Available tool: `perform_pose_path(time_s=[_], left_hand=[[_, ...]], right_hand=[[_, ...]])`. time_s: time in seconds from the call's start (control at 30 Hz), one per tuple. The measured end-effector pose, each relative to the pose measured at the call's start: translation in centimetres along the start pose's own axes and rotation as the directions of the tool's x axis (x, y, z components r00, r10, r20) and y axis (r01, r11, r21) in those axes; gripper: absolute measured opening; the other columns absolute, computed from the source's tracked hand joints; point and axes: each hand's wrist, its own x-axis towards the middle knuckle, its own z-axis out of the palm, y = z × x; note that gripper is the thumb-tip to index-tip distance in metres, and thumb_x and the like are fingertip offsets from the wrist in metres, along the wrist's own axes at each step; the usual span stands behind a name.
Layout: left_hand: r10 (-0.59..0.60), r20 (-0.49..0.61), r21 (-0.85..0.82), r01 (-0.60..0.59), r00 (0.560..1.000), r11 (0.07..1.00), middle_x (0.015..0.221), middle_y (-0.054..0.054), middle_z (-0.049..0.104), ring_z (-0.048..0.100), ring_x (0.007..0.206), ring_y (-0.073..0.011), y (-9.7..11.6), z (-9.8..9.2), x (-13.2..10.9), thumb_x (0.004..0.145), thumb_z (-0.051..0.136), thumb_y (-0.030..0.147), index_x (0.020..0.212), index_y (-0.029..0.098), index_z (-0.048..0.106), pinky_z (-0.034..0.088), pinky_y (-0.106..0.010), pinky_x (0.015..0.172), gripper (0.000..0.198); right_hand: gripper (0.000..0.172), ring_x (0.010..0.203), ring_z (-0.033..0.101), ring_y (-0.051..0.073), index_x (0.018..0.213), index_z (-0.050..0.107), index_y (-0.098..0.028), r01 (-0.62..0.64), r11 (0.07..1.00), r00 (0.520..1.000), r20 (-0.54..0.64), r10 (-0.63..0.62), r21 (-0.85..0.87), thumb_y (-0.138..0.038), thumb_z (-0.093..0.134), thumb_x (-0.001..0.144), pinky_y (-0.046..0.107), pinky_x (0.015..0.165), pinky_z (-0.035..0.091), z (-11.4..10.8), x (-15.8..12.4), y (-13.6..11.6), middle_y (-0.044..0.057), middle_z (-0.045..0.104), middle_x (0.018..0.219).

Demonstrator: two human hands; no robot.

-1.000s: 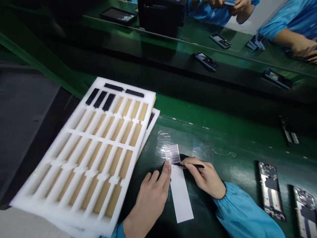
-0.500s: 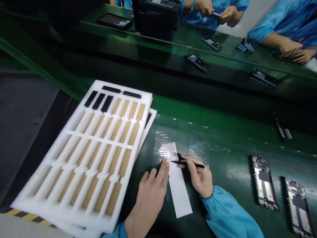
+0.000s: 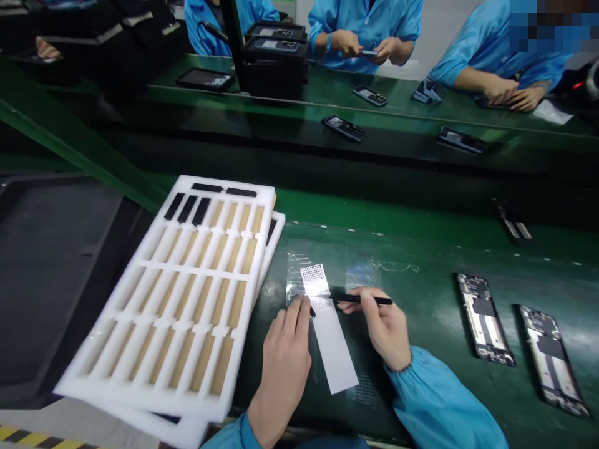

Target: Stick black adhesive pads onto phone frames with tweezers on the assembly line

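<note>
Fingertips (image 3: 303,307) of the left hand (image 3: 284,352) lay pressed flat on the left edge of a white strip (image 3: 333,349); the hand was spread out and grasped nothing. The strip lay lengthwise on the green worktop (image 3: 421,249), straight ahead of the person. Its far end bore a dotted patch (image 3: 313,274) and rested over a sheet of clear film (image 3: 294,268). The right hand (image 3: 386,324) pinched a thin black tool (image 3: 365,300) between thumb and fingers and held it nearly level. The tool's tip met the strip's right edge just below the dotted patch. Left of both hands sat a white foam tray (image 3: 140,349) with rows of long slots, stacked askew on a second foam tray (image 3: 277,226). A few black strips (image 3: 187,209) filled its far left slots. To the right, well apart from the hands, two phone frames (image 3: 484,318) lay flat side by side. Across the dark belt, several dark phones (image 3: 345,127) lay on the far worktop. There, people in blue sleeves (image 3: 322,28) had their own hands busy beside a black box (image 3: 276,68).
</note>
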Motion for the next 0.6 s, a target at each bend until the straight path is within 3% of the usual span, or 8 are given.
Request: perform_pose_path(time_s=[0.07, 0.17, 0.33, 0.6], left_hand=[[0.083, 0.064, 0.191, -0.094, 0.994, 0.977, 0.143, -0.011, 0.059, 0.063, 0.1, -0.0244, -0.4, 0.4, -0.1, 0.083, 0.042, -0.008, 0.139, 0.01, 0.055, 0.057, -0.039, 0.085, 0.06], [0.134, 0.135, 0.308, -0.17, 0.982, 0.936, 0.149, -0.01, 0.053, 0.061, 0.089, -0.0218, -0.7, 0.5, 0.0, 0.08, 0.048, -0.007, 0.139, 0.012, 0.056, 0.057, -0.037, 0.076, 0.063], [0.178, 0.155, 0.349, -0.222, 0.972, 0.91, 0.152, -0.007, 0.051, 0.057, 0.086, -0.0208, -0.9, 0.2, 0.2, 0.079, 0.051, -0.006, 0.138, 0.012, 0.059, 0.056, -0.034, 0.072, 0.062], [0.192, 0.195, 0.359, -0.252, 0.962, 0.899, 0.152, -0.005, 0.05, 0.055, 0.085, -0.0208, -1.3, 0.2, 0.5, 0.077, 0.051, -0.008, 0.139, 0.014, 0.058, 0.055, -0.033, 0.071, 0.066]], right_hand=[[0.032, 0.073, 0.075, 0.021, 0.096, 0.071, -0.02, 0.012, 0.998, 1.0, 0.026, -0.01, -0.059, -0.045, 0.051, 0.101, 0.033, 0.07, 0.064, 0.6, 0.3, 1.3, 0.008, 0.078, 0.086], [0.032, 0.074, 0.075, 0.019, 0.095, 0.071, -0.02, 0.046, 0.994, 0.997, 0.069, -0.039, -0.099, -0.044, 0.05, 0.102, 0.03, 0.073, 0.064, 1.1, 0.8, 2.7, 0.007, 0.078, 0.089], [0.026, 0.077, 0.076, 0.017, 0.101, 0.071, -0.021, 0.121, 0.984, 0.984, 0.143, -0.103, -0.127, -0.035, 0.05, 0.103, 0.026, 0.076, 0.062, 0.9, 0.8, 2.9, 0.005, 0.078, 0.091], [0.025, 0.082, 0.076, 0.019, 0.1, 0.071, -0.022, 0.197, 0.955, 0.973, 0.166, -0.163, -0.22, -0.031, 0.048, 0.102, 0.028, 0.074, 0.063, 0.4, 0.8, 2.6, 0.005, 0.078, 0.09]])
